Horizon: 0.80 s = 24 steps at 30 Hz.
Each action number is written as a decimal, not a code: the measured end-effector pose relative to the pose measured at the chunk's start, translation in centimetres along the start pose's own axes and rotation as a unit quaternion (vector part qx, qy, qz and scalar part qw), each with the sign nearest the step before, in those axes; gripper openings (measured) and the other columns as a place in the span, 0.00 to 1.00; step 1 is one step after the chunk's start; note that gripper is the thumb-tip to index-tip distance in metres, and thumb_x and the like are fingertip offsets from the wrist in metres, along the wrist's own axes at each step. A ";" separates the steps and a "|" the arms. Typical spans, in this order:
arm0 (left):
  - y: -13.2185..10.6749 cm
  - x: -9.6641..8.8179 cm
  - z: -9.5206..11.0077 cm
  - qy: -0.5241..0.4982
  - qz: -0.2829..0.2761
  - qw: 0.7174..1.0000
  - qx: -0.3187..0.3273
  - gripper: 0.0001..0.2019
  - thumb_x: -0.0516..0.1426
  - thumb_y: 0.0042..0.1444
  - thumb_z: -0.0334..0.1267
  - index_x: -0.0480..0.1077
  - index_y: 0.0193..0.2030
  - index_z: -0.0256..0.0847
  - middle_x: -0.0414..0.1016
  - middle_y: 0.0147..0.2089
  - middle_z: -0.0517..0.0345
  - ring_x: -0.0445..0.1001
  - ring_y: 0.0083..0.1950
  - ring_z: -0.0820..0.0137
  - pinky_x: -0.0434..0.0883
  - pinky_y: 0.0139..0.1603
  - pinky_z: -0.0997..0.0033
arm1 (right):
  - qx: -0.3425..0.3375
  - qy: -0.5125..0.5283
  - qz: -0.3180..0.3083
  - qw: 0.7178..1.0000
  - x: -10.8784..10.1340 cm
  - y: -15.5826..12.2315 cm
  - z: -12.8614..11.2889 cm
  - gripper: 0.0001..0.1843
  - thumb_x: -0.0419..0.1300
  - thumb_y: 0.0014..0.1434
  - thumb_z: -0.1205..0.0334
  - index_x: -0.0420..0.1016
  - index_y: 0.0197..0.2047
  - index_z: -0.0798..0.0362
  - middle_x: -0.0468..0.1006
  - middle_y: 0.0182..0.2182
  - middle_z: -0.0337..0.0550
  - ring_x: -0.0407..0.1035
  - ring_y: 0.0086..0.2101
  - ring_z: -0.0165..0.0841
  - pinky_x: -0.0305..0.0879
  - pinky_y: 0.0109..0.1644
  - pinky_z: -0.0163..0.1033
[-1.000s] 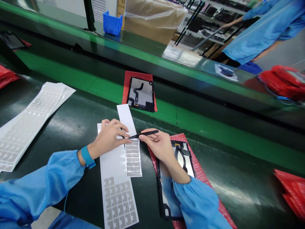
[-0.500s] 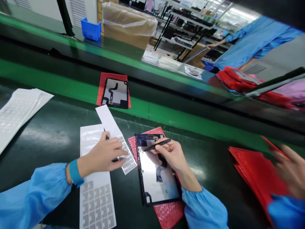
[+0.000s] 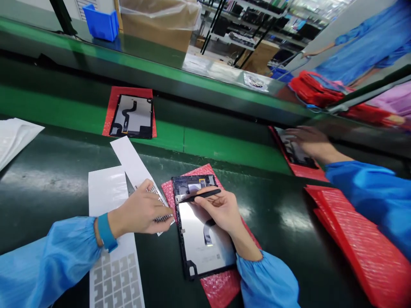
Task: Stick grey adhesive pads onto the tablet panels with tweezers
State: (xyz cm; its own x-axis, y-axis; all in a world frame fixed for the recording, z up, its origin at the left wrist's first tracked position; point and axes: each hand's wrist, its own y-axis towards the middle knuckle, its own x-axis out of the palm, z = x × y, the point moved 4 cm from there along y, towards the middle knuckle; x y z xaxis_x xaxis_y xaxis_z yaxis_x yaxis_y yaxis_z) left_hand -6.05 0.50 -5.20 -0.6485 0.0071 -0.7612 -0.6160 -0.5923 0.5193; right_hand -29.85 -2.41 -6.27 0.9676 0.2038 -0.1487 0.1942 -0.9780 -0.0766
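My right hand (image 3: 220,209) pinches black tweezers (image 3: 205,194), their tip at the upper left edge of a tablet screen panel (image 3: 202,252). The panel lies silver back up, with a dark frame and a flex cable, on a pink bubble bag (image 3: 221,288). My left hand (image 3: 144,209) has its fingers curled, fingertips close together beside the panel's left edge; whatever is between them is hidden. Beneath it lies a white strip of small labels (image 3: 128,156), overlapping a larger sticker sheet (image 3: 107,184) with grey cut shapes.
Another screen panel (image 3: 136,115) lies on a red bag at the back. On the right, a co-worker's hand (image 3: 310,141) touches a panel (image 3: 293,147) on a red bag, behind stacked red bags (image 3: 362,239). White sheets (image 3: 16,137) lie far left, and a blue bin (image 3: 101,23) stands beyond.
The view has shifted. My left fingers have drawn together near the panel's edge. My right hand keeps the tweezers at the panel. The co-worker's hand has moved from the red bags to the back panel.
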 end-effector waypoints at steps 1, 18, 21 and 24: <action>0.0 0.0 0.1 0.000 -0.002 1.000 0.003 0.10 0.58 0.66 0.41 0.77 0.35 0.45 0.72 0.22 0.68 0.64 0.25 0.75 0.52 0.43 0.60 | 0.001 -0.006 0.000 1.000 0.0 0.0 0.0 0.14 0.76 0.57 0.54 0.83 0.39 0.54 0.85 0.28 0.46 0.80 0.27 0.36 0.76 0.29 0.34; 0.3 -0.2 0.5 -0.006 0.004 1.000 0.019 0.11 0.59 0.64 0.38 0.74 0.29 0.44 0.70 0.21 0.68 0.64 0.24 0.74 0.54 0.42 0.60 | -0.002 0.011 -0.012 1.000 0.2 0.0 0.1 0.10 0.75 0.58 0.59 0.83 0.40 0.53 0.86 0.33 0.47 0.82 0.31 0.35 0.77 0.34 0.31; 0.4 -0.3 0.7 -0.012 0.016 0.999 0.030 0.08 0.59 0.64 0.38 0.76 0.33 0.45 0.71 0.22 0.68 0.64 0.24 0.74 0.55 0.43 0.60 | -0.003 0.014 -0.017 1.000 0.2 0.0 0.0 0.09 0.75 0.59 0.60 0.83 0.40 0.53 0.86 0.33 0.46 0.82 0.31 0.33 0.76 0.34 0.29; 0.3 -0.3 0.7 -0.016 0.023 0.999 0.035 0.05 0.60 0.63 0.40 0.78 0.38 0.45 0.73 0.23 0.68 0.65 0.25 0.74 0.56 0.44 0.59 | -0.002 0.017 -0.019 1.000 0.2 0.0 0.0 0.09 0.75 0.59 0.60 0.83 0.40 0.53 0.86 0.33 0.45 0.82 0.31 0.33 0.76 0.35 0.29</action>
State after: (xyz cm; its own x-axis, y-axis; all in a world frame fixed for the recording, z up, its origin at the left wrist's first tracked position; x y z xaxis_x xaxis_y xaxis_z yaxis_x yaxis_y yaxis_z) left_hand -6.37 0.86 -4.53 -0.6909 0.0079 -0.7229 -0.6135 -0.5354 0.5805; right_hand -29.62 -2.39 -6.26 0.9646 0.2385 -0.1126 0.2308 -0.9699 -0.0773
